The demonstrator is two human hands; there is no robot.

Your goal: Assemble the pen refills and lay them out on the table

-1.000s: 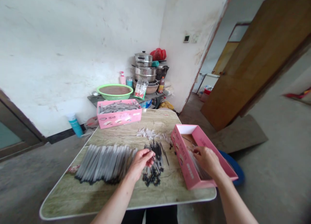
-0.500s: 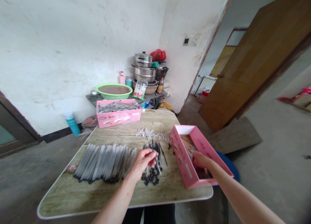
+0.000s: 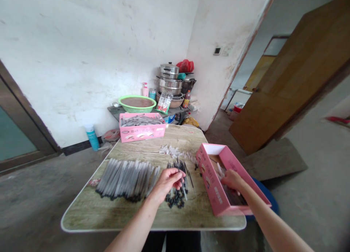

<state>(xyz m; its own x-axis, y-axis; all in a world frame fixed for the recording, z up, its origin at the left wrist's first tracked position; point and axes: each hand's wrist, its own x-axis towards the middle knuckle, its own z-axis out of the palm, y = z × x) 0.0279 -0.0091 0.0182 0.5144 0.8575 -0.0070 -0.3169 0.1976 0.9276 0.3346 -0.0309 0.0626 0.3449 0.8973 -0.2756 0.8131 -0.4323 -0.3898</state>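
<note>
Over the middle of the table, my left hand (image 3: 172, 179) is closed in a pinch on a thin dark pen refill (image 3: 185, 192), whose pale end points down. Beneath it lie more dark refills (image 3: 189, 173) and a heap of small black caps (image 3: 175, 200). To its left is a row of clear pen barrels (image 3: 124, 179) with black ends. My right hand (image 3: 232, 179) reaches inside the right pink box (image 3: 218, 193), fingers curled beside pale translucent pieces (image 3: 220, 170). What those fingers grip is hidden.
A second pink box (image 3: 142, 131), full of pens, stands at the table's back left. Small white pieces (image 3: 175, 151) lie scattered mid-table. Behind are a green basin (image 3: 136, 108) and stacked pots (image 3: 170, 85). A blue stool (image 3: 264, 195) shows under the right box.
The view has shifted, so the table appears farther right. My right hand has risen slightly inside the box, and pale pieces show more clearly by its fingers. My left hand keeps its pinch.
</note>
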